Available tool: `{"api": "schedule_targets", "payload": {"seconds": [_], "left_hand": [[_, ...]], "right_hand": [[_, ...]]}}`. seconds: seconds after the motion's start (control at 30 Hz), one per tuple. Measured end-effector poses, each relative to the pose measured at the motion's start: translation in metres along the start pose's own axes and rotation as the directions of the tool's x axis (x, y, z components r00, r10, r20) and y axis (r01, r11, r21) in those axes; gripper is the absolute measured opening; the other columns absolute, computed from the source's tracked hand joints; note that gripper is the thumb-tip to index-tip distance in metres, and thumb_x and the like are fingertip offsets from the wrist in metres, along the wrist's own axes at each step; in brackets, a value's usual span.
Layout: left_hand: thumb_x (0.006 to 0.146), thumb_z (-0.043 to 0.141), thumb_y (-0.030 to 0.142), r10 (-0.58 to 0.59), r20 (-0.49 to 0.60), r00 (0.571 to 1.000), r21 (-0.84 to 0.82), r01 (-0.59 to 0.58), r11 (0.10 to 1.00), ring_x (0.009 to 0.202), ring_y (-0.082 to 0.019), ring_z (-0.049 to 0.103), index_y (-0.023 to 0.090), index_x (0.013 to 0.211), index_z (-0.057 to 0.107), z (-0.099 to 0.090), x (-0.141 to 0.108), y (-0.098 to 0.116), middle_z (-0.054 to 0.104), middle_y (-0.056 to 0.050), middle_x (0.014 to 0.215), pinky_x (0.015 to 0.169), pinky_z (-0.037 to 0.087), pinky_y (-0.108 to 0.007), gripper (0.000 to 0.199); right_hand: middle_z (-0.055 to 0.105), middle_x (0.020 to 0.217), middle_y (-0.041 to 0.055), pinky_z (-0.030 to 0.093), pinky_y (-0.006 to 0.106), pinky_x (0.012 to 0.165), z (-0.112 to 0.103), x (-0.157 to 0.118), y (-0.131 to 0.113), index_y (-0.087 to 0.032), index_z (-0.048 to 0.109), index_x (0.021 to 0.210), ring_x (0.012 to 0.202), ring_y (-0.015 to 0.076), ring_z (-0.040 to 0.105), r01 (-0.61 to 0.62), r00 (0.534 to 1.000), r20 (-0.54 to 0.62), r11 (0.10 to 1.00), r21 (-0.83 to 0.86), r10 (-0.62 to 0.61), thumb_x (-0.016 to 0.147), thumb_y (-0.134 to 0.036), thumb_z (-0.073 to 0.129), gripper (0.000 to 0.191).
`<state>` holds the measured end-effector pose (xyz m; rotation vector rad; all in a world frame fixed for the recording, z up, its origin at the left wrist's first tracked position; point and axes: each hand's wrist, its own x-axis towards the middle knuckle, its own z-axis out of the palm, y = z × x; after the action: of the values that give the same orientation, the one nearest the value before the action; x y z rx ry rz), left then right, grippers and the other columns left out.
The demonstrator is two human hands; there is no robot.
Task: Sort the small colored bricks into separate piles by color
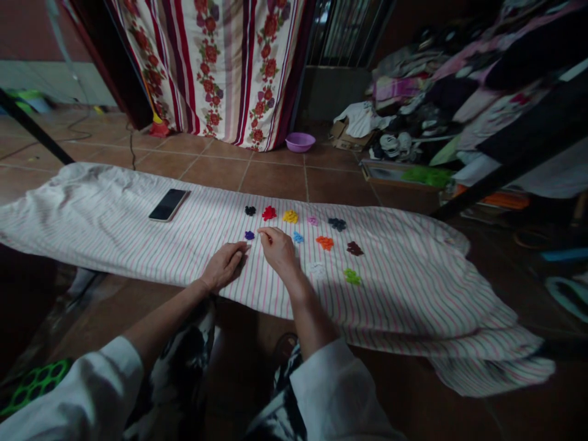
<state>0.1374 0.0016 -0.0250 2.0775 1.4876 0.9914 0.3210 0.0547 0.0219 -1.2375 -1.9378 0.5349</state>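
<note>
My left hand (225, 264) rests on the striped cloth (413, 269), fingers together, just below a small purple pile (249, 235). My right hand (277, 248) is closed in a pinch between the purple pile and a light blue pile (298, 237); anything at its fingertips is too small to make out. Behind the hands lie black (250, 211), red (269, 213), yellow (290, 216), pink (312, 220) and dark grey (337, 224) piles of small pieces. To the right are orange (325, 243), brown (354, 248), green (352, 276) and whitish (316, 269) piles.
A phone (169, 204) lies on the cloth at the left. Beyond the cloth are a floral curtain (215, 67), a purple basin (300, 142) and heaped clothes (413, 104). Dark poles slant past both ends of the cloth-covered surface.
</note>
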Motion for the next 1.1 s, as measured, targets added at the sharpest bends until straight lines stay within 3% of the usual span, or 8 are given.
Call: {"api": "schedule_targets", "payload": {"seconds": [0.17,0.67,0.83,0.93,1.1], "left_hand": [[0.097,0.035,0.044,-0.168,-0.05,0.985,-0.187,0.156,0.97,0.111,-0.019,0.061,0.019,0.128,0.054,0.0,-0.002,-0.003,0.064,-0.011,0.12,0.1,0.048,-0.038,0.044],[0.095,0.041,0.044,-0.253,-0.062,0.965,-0.37,0.213,0.904,0.115,-0.021,0.06,0.019,0.129,0.051,0.0,-0.001,-0.005,0.063,-0.012,0.125,0.103,0.048,-0.044,0.044],[0.092,0.048,0.043,-0.327,-0.152,0.933,-0.195,0.296,0.935,0.092,-0.021,0.067,0.018,0.124,0.057,-0.011,0.009,-0.006,0.066,-0.012,0.112,0.084,0.056,-0.04,0.042],[0.091,0.049,0.036,-0.251,-0.193,0.949,0.024,0.26,0.965,0.084,-0.017,0.066,0.018,0.113,0.064,-0.019,0.025,-0.012,0.063,-0.01,0.111,0.082,0.056,-0.036,0.032],[0.082,0.063,0.029,-0.144,0.001,0.99,0.252,0.14,0.958,0.069,-0.01,0.062,0.021,0.113,0.067,-0.016,0.06,-0.022,0.058,-0.007,0.105,0.072,0.055,-0.027,0.033]], "right_hand": [[0.072,0.098,0.0061,0.048,0.03,0.089,-0.003,-0.002,0.003,-0.019,0.07,0.095,0.094,0.0176,0.065,-0.017,0.999,-0.036,0.999,0.035,0.018,0.089,-0.017,0.046,0.026],[0.072,0.096,0.0062,0.048,0.031,0.089,0.001,-0.001,0.002,-0.019,0.071,0.095,0.092,0.0181,0.065,-0.026,0.999,-0.044,0.998,0.057,0.029,0.089,-0.02,0.046,0.025],[0.072,0.096,0.006,0.048,0.031,0.089,0.0,0.0,0.002,-0.019,0.071,0.095,0.093,0.0183,0.065,-0.037,0.998,-0.052,0.998,0.055,0.04,0.088,-0.017,0.045,0.027],[0.072,0.099,0.0068,0.048,0.032,0.09,-0.003,0.0,0.003,-0.019,0.071,0.096,0.095,0.0188,0.064,-0.044,0.998,-0.041,0.997,0.067,0.047,0.088,-0.018,0.045,0.027],[0.072,0.1,0.007,0.048,0.032,0.089,-0.01,-0.002,0.008,-0.019,0.071,0.096,0.095,0.0192,0.065,-0.061,0.996,-0.063,0.996,0.061,0.065,0.089,-0.019,0.045,0.027]]}}
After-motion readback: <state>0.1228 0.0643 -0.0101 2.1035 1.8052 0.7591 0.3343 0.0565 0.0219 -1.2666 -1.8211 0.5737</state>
